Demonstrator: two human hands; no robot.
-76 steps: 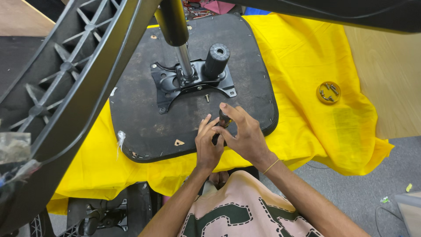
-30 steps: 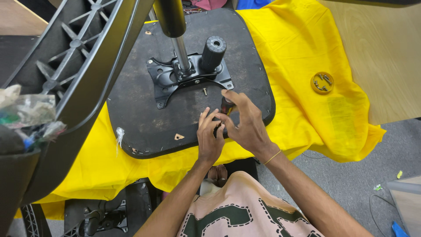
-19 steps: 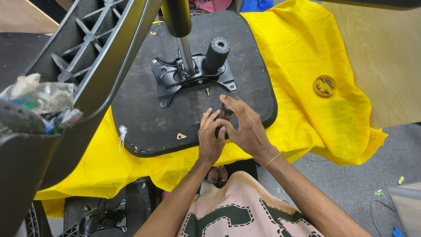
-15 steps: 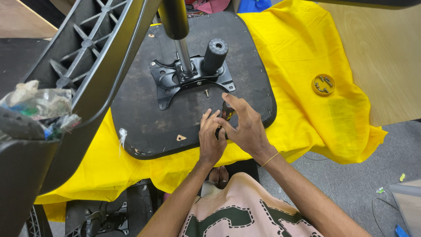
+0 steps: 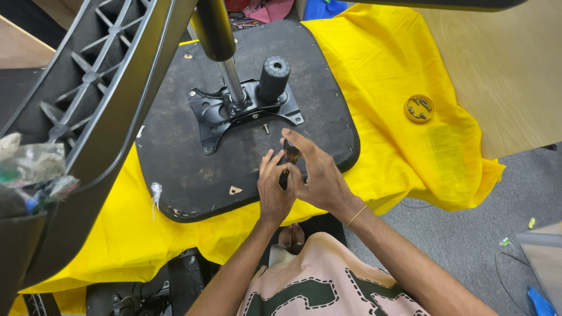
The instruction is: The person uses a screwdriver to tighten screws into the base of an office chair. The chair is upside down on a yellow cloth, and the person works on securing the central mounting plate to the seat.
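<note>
Bottom centre of frame: left hand (image 5: pixel 274 193) and right hand (image 5: pixel 316 175) meet over the near edge of the upturned black seat base (image 5: pixel 175 169), both pinching a small dark tool (image 5: pixel 290 153), likely a screwdriver or hex driver. Right hand wraps it with fingers partly spread, left fingertips closed on its lower part. Tool's long axis runs roughly toward upper frame, tip end pointing up-left. A loose-standing screw (image 5: pixel 266 127) sits just beyond the hands, up and slightly left of the tool tip, beside the lower edge of the black metal mounting plate (image 5: pixel 234 111); right hand is nearer to it. Further up, black knob (image 5: pixel 274 76) and gas-lift column (image 5: pixel 225 64) rise from the plate. Seat lies on yellow cloth (image 5: pixel 410 152); small yellow lid with screws (image 5: pixel 418 108) at right, well apart. Black plastic chair back (image 5: pixel 88 105) fills upper left.
</note>
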